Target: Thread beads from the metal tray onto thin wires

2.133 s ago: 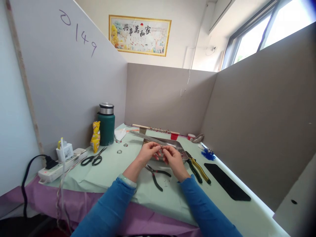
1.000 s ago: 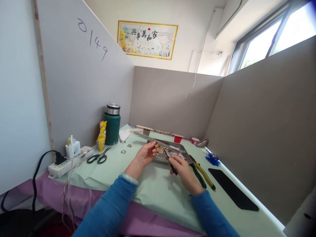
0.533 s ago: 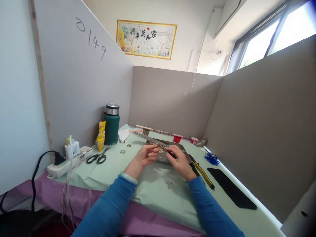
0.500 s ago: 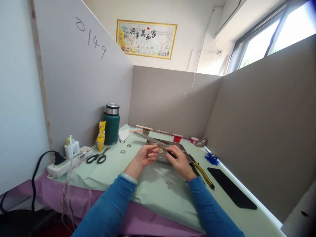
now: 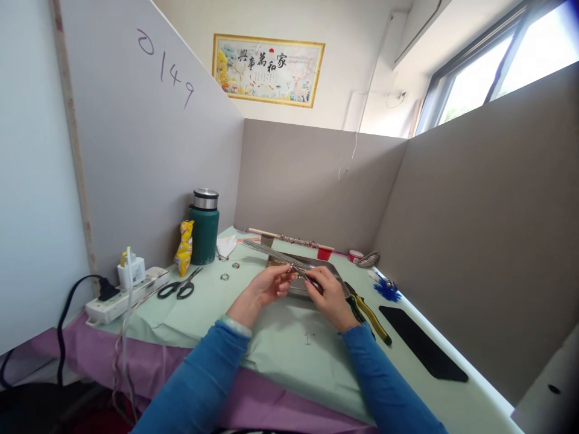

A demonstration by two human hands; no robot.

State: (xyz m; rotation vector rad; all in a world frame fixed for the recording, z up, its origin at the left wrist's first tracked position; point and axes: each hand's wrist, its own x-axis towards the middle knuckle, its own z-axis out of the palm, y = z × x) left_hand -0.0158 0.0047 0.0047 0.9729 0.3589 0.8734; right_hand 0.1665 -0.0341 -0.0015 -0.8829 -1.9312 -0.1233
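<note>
A bundle of thin grey metal wires (image 5: 265, 248) slants from the upper left down into my right hand (image 5: 331, 299), whose fingers are closed on its near end. My left hand (image 5: 270, 286) is just beside it, thumb and fingers pinched near the wires; a tiny shiny piece appears at the fingertips, too small to name. Both hands are above the near side of a metal tray (image 5: 339, 272). Inside the tray lies gold-coloured small stuff (image 5: 274, 263), partly covered by the hands and wires.
Black-handled scissors (image 5: 181, 289) and small rings (image 5: 225, 277) lie to the left, near a green flask (image 5: 204, 235) and a power strip (image 5: 104, 308). Yellow-handled pliers (image 5: 377, 323) and a black flat strip (image 5: 423, 343) are at right. Behind the tray stands a red cup (image 5: 324, 254).
My left fingers have shifted slightly and curled in more at the wires. The right hand keeps its hold on the wires, almost in the same place.
</note>
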